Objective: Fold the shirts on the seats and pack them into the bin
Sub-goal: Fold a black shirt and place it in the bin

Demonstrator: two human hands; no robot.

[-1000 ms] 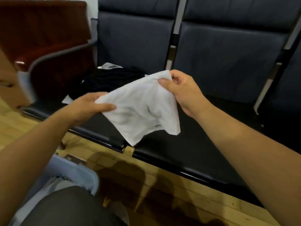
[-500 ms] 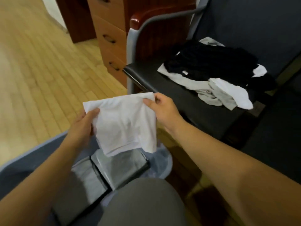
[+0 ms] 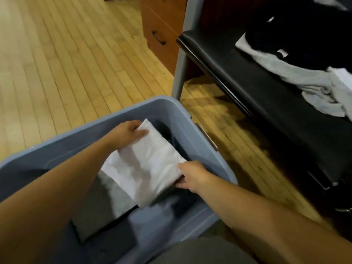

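Note:
A folded white shirt [image 3: 150,166] lies inside the blue-grey plastic bin [image 3: 202,121] on the floor, on top of folded grey and dark clothes [image 3: 106,208]. My left hand [image 3: 129,133] grips its far left corner, thumb on top. My right hand [image 3: 192,175] holds its near right edge, fingers curled under the fabric. On the black seat [image 3: 247,77] at the upper right sits a loose pile of black, grey and white shirts [image 3: 308,73].
A grey metal chair leg [image 3: 180,73] stands just behind the bin. A wooden drawer unit [image 3: 162,27] is behind it. Light wood flooring [image 3: 66,63] spreads to the left. My dark-clad knee [image 3: 205,252] is at the bottom edge.
Both hands carried the folded white shirt from in front of the seats down and left, and it now lies in the bin. My view swung down to the bin.

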